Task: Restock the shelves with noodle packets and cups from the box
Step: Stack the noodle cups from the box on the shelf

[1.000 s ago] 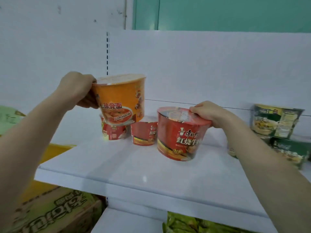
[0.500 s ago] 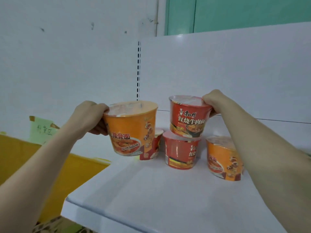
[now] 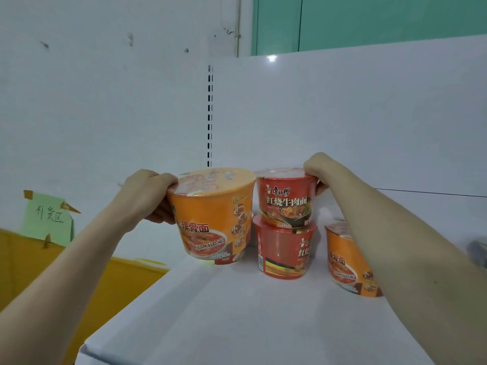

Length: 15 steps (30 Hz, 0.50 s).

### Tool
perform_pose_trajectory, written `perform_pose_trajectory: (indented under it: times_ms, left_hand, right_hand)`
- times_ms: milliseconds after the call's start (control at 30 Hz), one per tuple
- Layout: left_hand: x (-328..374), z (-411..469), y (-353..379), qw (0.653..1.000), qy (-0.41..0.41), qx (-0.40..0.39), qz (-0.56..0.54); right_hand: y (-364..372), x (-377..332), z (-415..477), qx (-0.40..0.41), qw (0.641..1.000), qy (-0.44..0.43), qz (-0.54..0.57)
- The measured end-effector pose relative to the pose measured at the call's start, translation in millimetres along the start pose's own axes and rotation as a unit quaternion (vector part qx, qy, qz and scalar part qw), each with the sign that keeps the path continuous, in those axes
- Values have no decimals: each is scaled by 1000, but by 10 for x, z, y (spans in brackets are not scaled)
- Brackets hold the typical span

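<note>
White shelving is filling the view: a flat white shelf is running out from under the camera to a white back panel, with a slotted upright standing at the panel's left edge. Above the panel a green wall is showing. To the left, a pale green note with handwritten characters is hanging taped to the white wall, above a yellow bin.

Both arms are reaching forward over the shelf. The left hand is gripping an orange noodle cup at its rim, fingers curling round the far left side. The cup is leaning slightly, its base low over the shelf; whether it is touching the shelf cannot be told. Just to its right, the right hand is holding the upper red cup by the top edge, fingers wrapping over the lid and the thumb behind the side. That cup is sitting upright on the lid of a lower red cup, which is standing on the shelf. The held orange cup and the red stack are sitting close beside each other, almost touching at the rims.

Further right, a second orange cup is standing on the shelf, partly hidden behind the right forearm. At the far right edge a dark, blurred object is lying on the shelf, too unclear to name.
</note>
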State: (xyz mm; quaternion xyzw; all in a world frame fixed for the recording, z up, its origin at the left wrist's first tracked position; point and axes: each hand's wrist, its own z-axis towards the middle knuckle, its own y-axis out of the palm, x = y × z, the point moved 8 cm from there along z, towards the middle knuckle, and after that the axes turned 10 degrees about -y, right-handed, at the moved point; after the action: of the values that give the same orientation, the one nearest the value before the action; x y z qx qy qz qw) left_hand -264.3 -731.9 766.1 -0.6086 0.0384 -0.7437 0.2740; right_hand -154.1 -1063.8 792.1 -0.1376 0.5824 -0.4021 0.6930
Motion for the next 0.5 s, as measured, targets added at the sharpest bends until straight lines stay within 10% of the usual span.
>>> perform_pose_trajectory:
  times_ms: [500]
  left_hand:
    - [104, -214, 253, 999, 6, -32, 3]
  right_hand:
    - [-277, 134, -136, 31, 995, -35, 86]
